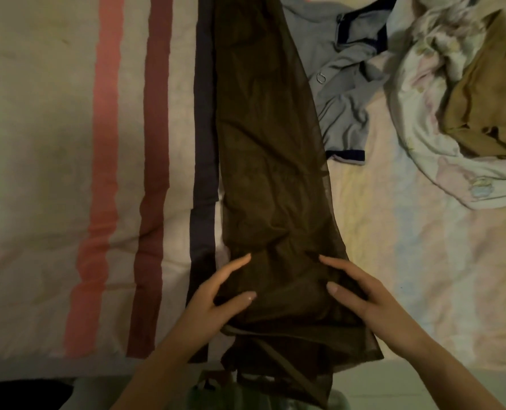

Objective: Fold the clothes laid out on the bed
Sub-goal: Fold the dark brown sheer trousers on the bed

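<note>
A long, thin, dark brown cloth (263, 149) lies flat on the bed (38, 143). It runs from the far side of the bed all the way to the near edge, and its near end hangs a little over that edge. You can almost see through it.

The left hand (216, 297) rests on the near left part of the brown cloth. Its fingers are spread and only a little bent, and the thumb lies on top of the cloth. It presses down and does not grab.

The right hand (364, 297) rests on the near right part of the same cloth. Its fingers are also spread out flat, with the thumb on the cloth. It holds nothing tight.

The bed cover has a pink stripe (103, 173), a dark red stripe (154, 173) and a dark blue stripe (204, 143) beside the brown cloth.

To the right, partly under the brown cloth, lies a light blue shirt (343, 93) with dark trim. Further right sits a crumpled pale cloth (417, 137) with soft colours, and a tan cloth (488, 93) lies on top of it.
</note>
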Demonstrator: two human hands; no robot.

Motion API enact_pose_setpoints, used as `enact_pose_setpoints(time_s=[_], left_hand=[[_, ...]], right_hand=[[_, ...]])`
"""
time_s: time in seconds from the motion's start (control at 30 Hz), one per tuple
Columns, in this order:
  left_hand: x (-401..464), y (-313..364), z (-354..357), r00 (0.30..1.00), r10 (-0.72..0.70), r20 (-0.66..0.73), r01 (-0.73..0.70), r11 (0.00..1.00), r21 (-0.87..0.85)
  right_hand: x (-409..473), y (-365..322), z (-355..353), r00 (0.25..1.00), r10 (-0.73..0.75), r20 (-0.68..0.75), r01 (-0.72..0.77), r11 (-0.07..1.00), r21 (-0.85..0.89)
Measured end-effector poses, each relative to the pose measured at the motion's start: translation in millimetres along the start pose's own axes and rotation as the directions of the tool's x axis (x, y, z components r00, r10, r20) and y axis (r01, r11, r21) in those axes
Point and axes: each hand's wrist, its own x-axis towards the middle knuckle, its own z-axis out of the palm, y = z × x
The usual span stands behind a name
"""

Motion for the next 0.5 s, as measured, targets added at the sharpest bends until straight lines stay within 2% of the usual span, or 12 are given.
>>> enact_pose_setpoints(time_s=[0.03,0.1,0.17,0.27,0.37,0.5], left_hand=[[1.5,-1.7,-3.7,0.998,-0.059,-0.013,0.059,0.998,-0.032],[2.4,-11.2,-9.6,0.991,-0.136,-0.016,0.135,0.991,-0.024],[0.1,-27.9,-13.5,0.989,-0.147,0.034,0.144,0.986,0.084],[-6.1,-48.5,-13.2,0.982,-0.142,0.121,0.110,0.965,0.239],[1.9,-48.7,-12.7,0.999,-0.044,-0.004,0.043,0.956,0.289],[53.0,1.0,-33.9,0.971,0.125,-0.204,-0.036,0.920,0.390]], right_hand=[[3.0,-0.9,-2.2,0.999,0.042,-0.005,-0.042,0.999,0.018],[9.4,3.8,-4.9,0.996,0.091,-0.010,-0.092,0.994,-0.056],[12.7,15.5,-6.3,0.993,0.115,0.004,-0.111,0.965,-0.237],[12.6,32.0,-6.6,0.997,0.064,0.040,-0.039,0.894,-0.445],[18.6,32.5,-7.2,1.000,-0.027,-0.007,0.020,0.843,-0.537],[62.9,-8.8,-19.9,0.948,-0.302,-0.104,0.169,0.753,-0.636]])
